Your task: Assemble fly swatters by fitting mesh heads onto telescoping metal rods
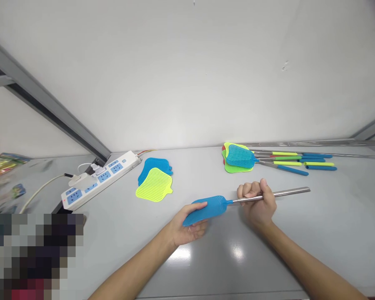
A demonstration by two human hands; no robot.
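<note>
My left hand (190, 225) grips a blue fly swatter head (211, 207), thumb on top and fingers underneath. A metal rod (292, 191) meets the neck of that head and runs to the right. Around this rod my right hand (258, 202) is closed, a little right of the joint. The rod's right end is bare metal, with no coloured grip on it. Behind my left hand lie a yellow swatter head (155, 185) and blue swatter heads (156, 163), partly overlapped.
Swatters with rods lie stacked at the back right, a blue one (239, 156) on top. Near them are blue and yellow grip tubes (320, 168) and long metal rods (325, 143) along the wall. A white power strip (101, 181) with plugs stands left; plastic packets (6, 168) lie beyond.
</note>
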